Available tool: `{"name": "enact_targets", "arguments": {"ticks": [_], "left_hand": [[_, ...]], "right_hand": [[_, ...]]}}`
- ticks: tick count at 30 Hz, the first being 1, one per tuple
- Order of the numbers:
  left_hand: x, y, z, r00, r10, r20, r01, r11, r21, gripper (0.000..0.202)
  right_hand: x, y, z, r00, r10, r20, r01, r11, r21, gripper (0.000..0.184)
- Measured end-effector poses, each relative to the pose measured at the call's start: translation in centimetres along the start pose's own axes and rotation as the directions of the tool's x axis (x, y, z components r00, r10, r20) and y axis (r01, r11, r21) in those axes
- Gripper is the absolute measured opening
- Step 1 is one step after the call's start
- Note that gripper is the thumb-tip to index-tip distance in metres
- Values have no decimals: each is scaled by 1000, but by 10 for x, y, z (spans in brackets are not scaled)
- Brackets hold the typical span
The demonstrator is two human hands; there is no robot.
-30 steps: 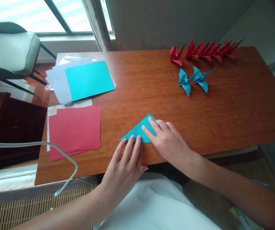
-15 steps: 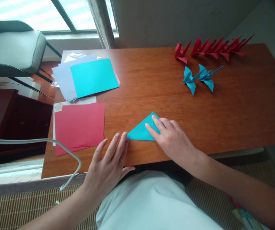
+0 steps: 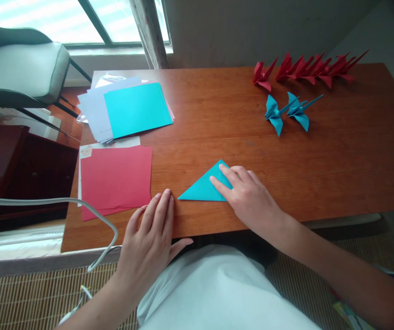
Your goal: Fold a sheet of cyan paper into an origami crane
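Note:
A blue paper folded into a triangle [image 3: 202,188] lies near the front edge of the wooden table [image 3: 337,151]. My right hand [image 3: 248,197] rests on the triangle's right part, fingers stretched flat on the paper. My left hand [image 3: 150,238] lies flat on the bare table just left of the triangle, fingers together and extended, holding nothing and not touching the paper.
A stack of red sheets [image 3: 114,178] lies at the front left, and a pile of pale sheets topped by a blue sheet [image 3: 137,110] behind it. Two blue paper cranes [image 3: 288,112] and a row of red cranes [image 3: 307,68] stand at the back right. A grey cable [image 3: 90,215] curves at the left edge.
My left hand has slid left off the triangle's lower corner onto the bare table. My right hand stays pressed on the triangle.

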State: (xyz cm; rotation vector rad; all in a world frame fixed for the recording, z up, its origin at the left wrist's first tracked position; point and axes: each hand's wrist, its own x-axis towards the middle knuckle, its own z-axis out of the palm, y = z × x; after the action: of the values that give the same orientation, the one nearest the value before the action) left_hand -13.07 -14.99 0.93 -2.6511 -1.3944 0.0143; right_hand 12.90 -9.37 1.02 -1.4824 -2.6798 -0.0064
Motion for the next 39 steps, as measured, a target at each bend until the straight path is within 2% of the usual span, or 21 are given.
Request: {"name": "enact_targets", "arguments": {"ticks": [3,7,10,14,20,25,28,32,39], "left_hand": [[2,7,-1,999,-45,-29,44,997,-63,91],[8,26,0,997,-38,-63,23,976,-217,78],[13,40,3,997,-34,-74,10,952,-305,70],[16,50,9,994,-6,-112,-37,926,-377,63],[24,53,14,991,-41,-125,-16,907,-422,61],[40,63,12,995,-34,-93,-7,913,-409,69],[51,68,12,996,-26,-82,-9,915,-403,71],[57,69,15,996,-29,-85,-9,912,-410,69],[57,66,20,994,-22,-103,-22,914,-405,66]], "right_hand": [[2,6,3,999,44,-12,-42,991,129,45],[5,18,10,996,88,-32,-71,933,353,49],[5,28,16,981,153,-116,-81,878,472,44],[-1,40,22,926,299,-232,-141,842,521,37],[-9,44,30,861,438,-260,-231,790,568,29],[-9,39,32,884,383,-267,-201,829,522,35],[-10,37,31,925,274,-265,-125,875,468,42],[-12,36,28,972,134,-194,-59,935,349,38],[-12,36,28,981,108,-160,-54,950,307,36]]}}
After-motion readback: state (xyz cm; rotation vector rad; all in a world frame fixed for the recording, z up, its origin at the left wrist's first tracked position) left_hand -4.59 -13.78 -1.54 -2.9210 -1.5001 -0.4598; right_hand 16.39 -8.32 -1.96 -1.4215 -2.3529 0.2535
